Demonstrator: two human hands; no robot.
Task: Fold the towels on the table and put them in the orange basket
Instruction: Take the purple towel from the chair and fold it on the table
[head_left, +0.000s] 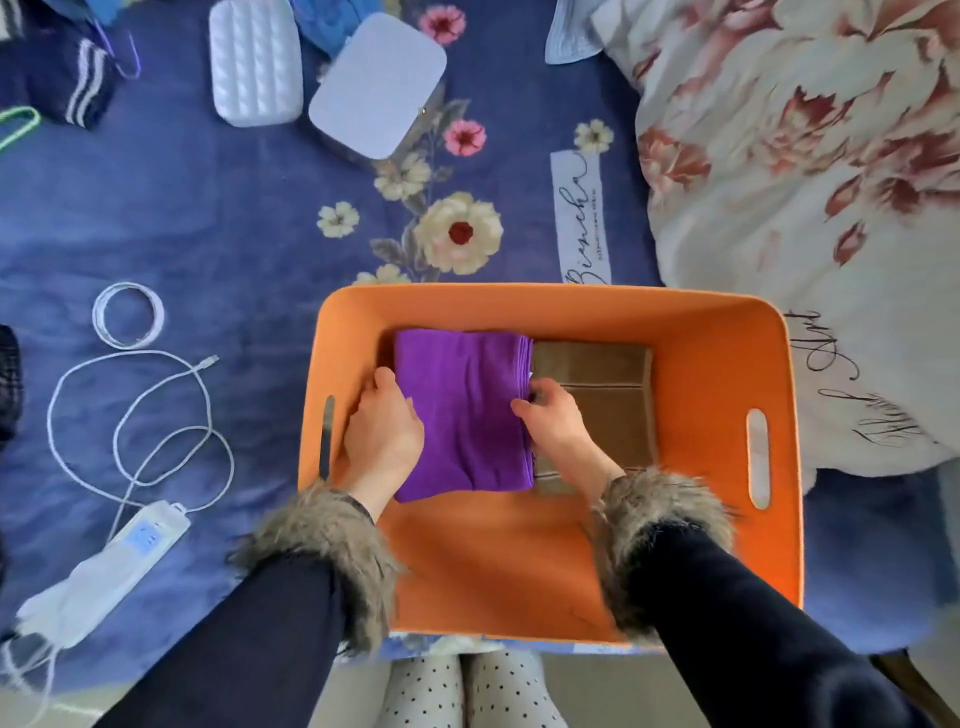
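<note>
The orange basket (722, 358) stands at the table's near edge. Inside it lies a folded purple towel (467, 410), and beside it on the right a folded brown towel (608, 400). Both of my hands are down in the basket. My left hand (382, 431) grips the purple towel's left edge, its fingertips tucked under the fabric. My right hand (553, 423) grips the towel's right edge, thumb on top, and lies partly over the brown towel.
A blue floral blanket (249, 234) covers the table. White cables (140, 395) and a power strip (130, 551) lie to the left. Two white boxes (254, 62) sit at the back. A floral quilt (810, 182) fills the right side, touching the basket.
</note>
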